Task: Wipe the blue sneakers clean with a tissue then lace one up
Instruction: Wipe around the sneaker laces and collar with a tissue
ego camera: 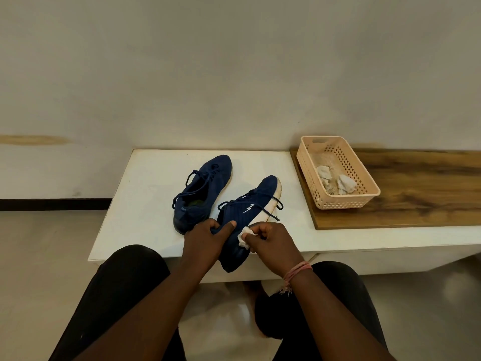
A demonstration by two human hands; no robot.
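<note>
Head view: I am in the wiping step. My left hand (205, 237) grips the heel collar of the near sneaker (250, 217), fingers curled round it, tilting it on the white table (145, 204). My right hand (270, 243) pinches a wadded tissue (244, 237) against the heel side. The second sneaker (201, 191) lies at 11 o'clock; the basket (338, 201), holding used tissues, at 2 o'clock. Next, I judge: work the tissue along the white sole. Lacing not yet begun.

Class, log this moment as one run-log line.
phase: wiping | left hand: grips near sneaker | right hand: pinches tissue at heel | far sneaker: on table
</note>
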